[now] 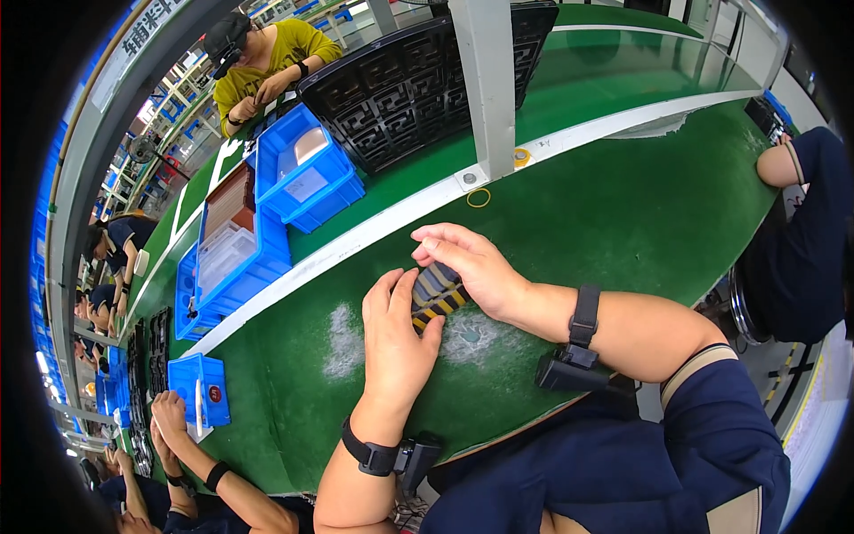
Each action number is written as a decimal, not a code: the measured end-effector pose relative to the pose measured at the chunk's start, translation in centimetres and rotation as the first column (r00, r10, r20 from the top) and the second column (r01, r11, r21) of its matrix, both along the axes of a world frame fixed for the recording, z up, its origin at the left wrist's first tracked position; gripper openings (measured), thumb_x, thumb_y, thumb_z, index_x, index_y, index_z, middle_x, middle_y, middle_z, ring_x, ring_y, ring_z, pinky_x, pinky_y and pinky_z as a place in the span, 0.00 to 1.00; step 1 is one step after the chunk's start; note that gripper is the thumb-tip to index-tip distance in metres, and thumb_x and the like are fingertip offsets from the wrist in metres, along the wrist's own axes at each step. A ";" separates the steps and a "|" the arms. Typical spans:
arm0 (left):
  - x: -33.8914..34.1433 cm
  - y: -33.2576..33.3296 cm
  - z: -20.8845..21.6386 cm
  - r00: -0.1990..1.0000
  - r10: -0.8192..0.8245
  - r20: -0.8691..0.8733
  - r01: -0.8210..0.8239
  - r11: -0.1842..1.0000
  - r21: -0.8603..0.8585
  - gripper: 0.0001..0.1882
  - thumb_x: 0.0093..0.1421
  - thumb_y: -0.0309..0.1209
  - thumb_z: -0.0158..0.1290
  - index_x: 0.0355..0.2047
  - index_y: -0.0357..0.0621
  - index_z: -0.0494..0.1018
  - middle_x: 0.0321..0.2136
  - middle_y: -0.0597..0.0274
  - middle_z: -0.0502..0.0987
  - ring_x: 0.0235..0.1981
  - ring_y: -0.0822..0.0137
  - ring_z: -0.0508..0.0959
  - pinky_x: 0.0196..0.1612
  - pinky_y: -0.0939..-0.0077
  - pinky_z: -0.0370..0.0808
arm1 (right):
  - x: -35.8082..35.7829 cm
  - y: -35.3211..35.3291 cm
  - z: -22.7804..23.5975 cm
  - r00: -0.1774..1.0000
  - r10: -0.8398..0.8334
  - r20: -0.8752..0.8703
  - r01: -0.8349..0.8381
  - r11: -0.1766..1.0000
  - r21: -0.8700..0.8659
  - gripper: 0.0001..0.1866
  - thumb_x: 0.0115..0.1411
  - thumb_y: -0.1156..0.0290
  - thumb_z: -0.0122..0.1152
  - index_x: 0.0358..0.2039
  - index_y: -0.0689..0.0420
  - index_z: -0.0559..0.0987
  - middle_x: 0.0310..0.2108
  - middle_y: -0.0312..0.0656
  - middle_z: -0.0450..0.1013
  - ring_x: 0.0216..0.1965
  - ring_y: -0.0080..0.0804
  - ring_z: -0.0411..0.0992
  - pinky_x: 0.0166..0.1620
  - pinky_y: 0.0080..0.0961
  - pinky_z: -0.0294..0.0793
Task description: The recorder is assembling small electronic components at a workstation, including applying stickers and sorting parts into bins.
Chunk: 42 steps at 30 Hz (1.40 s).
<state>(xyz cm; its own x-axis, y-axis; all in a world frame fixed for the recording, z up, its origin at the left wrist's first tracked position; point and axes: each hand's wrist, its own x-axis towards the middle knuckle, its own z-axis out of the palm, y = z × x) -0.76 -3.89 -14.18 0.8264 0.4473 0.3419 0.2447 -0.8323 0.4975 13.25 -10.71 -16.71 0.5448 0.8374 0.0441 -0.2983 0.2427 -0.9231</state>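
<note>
Viewing remotely, I judge the striped stack [438, 294] between clamped left fingers [402, 292] light, stiff; grip its sides. Right fingers [455, 238]: closure unclear.

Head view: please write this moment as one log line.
left hand: holds striped bundle; right hand: against bundle; surface: green table
</note>
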 end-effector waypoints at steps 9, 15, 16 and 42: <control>0.0 0.1 -0.2 1.000 -0.004 0.026 0.006 0.998 -0.063 0.31 0.43 0.20 0.59 0.51 0.37 0.66 0.58 0.43 0.58 0.59 0.44 0.58 0.61 0.54 0.59 | 0.2 0.1 -0.2 1.000 0.000 0.028 -0.001 1.000 0.018 0.19 0.64 0.61 0.50 0.49 0.61 0.72 0.41 0.41 0.71 0.45 0.25 0.68 0.52 0.24 0.66; -0.3 0.3 0.2 1.000 -0.016 -0.022 0.014 0.997 -0.076 0.32 0.43 0.21 0.59 0.52 0.38 0.65 0.56 0.46 0.62 0.58 0.47 0.62 0.59 0.58 0.62 | 1.0 -0.1 0.0 0.997 -0.081 0.001 0.081 0.996 0.022 0.18 0.64 0.62 0.51 0.50 0.61 0.72 0.43 0.42 0.71 0.47 0.26 0.67 0.54 0.25 0.65; -0.3 0.2 0.2 1.000 -0.017 -0.011 0.017 0.998 -0.052 0.33 0.43 0.21 0.60 0.52 0.39 0.65 0.55 0.48 0.64 0.56 0.49 0.64 0.58 0.60 0.64 | 1.1 -0.3 0.0 0.998 -0.044 -0.047 0.044 0.999 -0.001 0.19 0.64 0.62 0.51 0.51 0.61 0.71 0.45 0.42 0.70 0.49 0.27 0.67 0.55 0.25 0.64; -0.4 0.0 1.0 1.000 -0.020 -0.014 0.020 1.000 -0.010 0.36 0.42 0.19 0.61 0.55 0.39 0.63 0.45 0.49 0.68 0.49 0.50 0.69 0.52 0.61 0.69 | 2.5 -2.3 1.8 0.741 -0.027 0.671 0.210 0.958 -0.194 0.17 0.52 0.77 0.56 0.44 0.65 0.72 0.45 0.46 0.69 0.45 0.33 0.70 0.48 0.29 0.72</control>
<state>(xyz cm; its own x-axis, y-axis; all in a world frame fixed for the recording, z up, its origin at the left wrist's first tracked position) -1.17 -3.92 -13.15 0.8398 0.4342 0.3258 0.2352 -0.8320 0.5024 15.79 -13.01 -14.94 0.5517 0.8003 0.2349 0.4187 -0.0222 -0.9079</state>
